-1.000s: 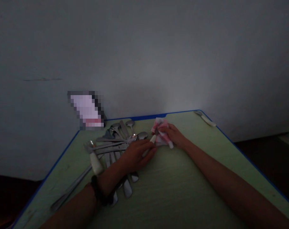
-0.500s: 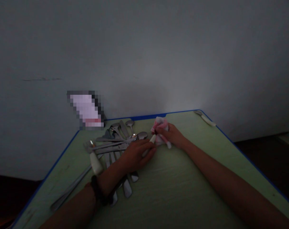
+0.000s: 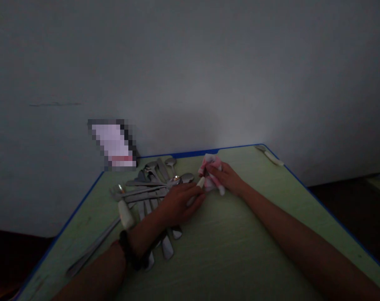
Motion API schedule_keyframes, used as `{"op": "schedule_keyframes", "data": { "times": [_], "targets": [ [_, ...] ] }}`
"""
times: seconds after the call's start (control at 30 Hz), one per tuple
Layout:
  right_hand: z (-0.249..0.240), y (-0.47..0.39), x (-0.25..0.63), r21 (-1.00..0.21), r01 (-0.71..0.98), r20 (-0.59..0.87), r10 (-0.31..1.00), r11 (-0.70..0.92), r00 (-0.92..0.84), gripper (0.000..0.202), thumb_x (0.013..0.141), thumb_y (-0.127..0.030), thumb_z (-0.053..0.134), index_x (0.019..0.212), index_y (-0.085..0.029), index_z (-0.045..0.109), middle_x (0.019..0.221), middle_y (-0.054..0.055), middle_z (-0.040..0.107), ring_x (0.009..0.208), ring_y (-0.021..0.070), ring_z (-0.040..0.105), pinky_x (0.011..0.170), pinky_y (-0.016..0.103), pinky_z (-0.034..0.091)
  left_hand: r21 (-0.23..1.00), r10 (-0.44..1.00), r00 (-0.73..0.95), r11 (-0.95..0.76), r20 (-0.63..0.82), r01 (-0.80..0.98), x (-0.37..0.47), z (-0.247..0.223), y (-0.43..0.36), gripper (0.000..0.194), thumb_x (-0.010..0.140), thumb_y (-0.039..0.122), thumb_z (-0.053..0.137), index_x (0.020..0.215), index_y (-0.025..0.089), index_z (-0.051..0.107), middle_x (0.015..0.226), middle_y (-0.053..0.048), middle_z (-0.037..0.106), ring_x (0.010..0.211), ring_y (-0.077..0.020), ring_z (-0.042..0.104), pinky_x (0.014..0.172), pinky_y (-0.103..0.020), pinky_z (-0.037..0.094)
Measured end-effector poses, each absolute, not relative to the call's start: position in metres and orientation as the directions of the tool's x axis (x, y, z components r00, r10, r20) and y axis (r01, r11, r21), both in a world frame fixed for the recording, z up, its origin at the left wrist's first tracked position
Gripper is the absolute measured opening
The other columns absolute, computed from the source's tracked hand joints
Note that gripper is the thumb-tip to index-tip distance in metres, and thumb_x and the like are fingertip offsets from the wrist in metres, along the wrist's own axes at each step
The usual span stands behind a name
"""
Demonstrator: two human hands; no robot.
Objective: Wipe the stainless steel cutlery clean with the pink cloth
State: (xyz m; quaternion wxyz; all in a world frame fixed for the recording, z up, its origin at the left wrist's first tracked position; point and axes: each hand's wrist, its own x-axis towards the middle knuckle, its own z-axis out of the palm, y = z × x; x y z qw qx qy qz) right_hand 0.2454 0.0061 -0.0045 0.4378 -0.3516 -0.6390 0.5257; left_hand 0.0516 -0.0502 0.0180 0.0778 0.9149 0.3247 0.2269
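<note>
My left hand (image 3: 181,203) is closed around the pale handle of a utensil (image 3: 200,182), whose far end disappears into a pink and white cloth (image 3: 211,161). The cloth is pinched in my right hand (image 3: 226,177), wrapped about that end, so the kind of utensil cannot be made out. Beneath and beside my left hand lies a pile of metal cutlery (image 3: 146,184), spoons and knives among it. A fork with a thick pale handle (image 3: 126,214) rests at the pile's left, near my left wrist.
At the far right corner of the green table (image 3: 255,251) lies another pale-handled utensil (image 3: 274,158). A blurred-out device with a bright screen (image 3: 113,142) leans on the wall at the back left. Long metal utensils (image 3: 92,248) lie at the front left.
The cloth and the fingers of my right hand have shifted very slightly around the utensil's end. My left hand has stayed in nearly the same place.
</note>
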Motion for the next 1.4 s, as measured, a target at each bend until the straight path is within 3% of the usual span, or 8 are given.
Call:
{"op": "schedule_keyframes", "data": {
  "times": [0.4, 0.73, 0.93, 1.4],
  "targets": [
    [-0.0004, 0.0038, 0.2446, -0.982, -0.044, 0.189, 0.914, 0.185, -0.359, 0.034, 0.077, -0.045, 0.057, 0.091, -0.015, 0.064, 0.088, 0.005, 0.067, 0.078, 0.014, 0.061, 0.076, 0.027, 0.047, 0.294, 0.629, 0.695, -0.777, 0.347, 0.556, 0.0509, 0.0172, -0.0501, 0.021, 0.09, 0.026, 0.038, 0.081, 0.018, 0.055, 0.073, -0.002, 0.057, 0.07, -0.0144, 0.054, 0.064, -0.025, 0.04],
    [-0.0007, 0.003, 0.2442, -0.986, -0.076, 0.167, 0.909, 0.149, -0.382, 0.036, 0.079, -0.048, 0.053, 0.094, -0.016, 0.061, 0.093, 0.006, 0.065, 0.077, 0.0135, 0.06, 0.073, 0.027, 0.049, 0.305, 0.632, 0.688, -0.775, 0.357, 0.554, 0.0525, 0.0214, -0.0508, 0.021, 0.089, 0.025, 0.04, 0.079, 0.018, 0.056, 0.071, -0.002, 0.058, 0.068, -0.0142, 0.055, 0.062, -0.025, 0.039],
    [-0.0003, 0.0028, 0.2435, -0.987, -0.102, 0.156, 0.898, 0.124, -0.411, 0.035, 0.08, -0.048, 0.052, 0.094, -0.017, 0.061, 0.092, 0.005, 0.066, 0.066, 0.0114, 0.059, 0.066, 0.026, 0.049, 0.3, 0.635, 0.692, -0.773, 0.344, 0.56, 0.0515, 0.0175, -0.0497, 0.022, 0.09, 0.026, 0.038, 0.08, 0.018, 0.056, 0.07, -0.002, 0.058, 0.067, -0.0139, 0.055, 0.063, -0.024, 0.04],
    [-0.0003, 0.0043, 0.2431, -0.982, -0.056, 0.19, 0.911, 0.182, -0.366, 0.031, 0.079, -0.044, 0.054, 0.09, -0.017, 0.063, 0.089, 0.004, 0.066, 0.075, 0.0127, 0.061, 0.074, 0.027, 0.048, 0.304, 0.645, 0.689, -0.764, 0.33, 0.569, 0.051, 0.0157, -0.0495, 0.021, 0.09, 0.027, 0.039, 0.081, 0.018, 0.056, 0.065, -0.001, 0.058, 0.062, -0.0139, 0.055, 0.059, -0.025, 0.039]
  ]
}}
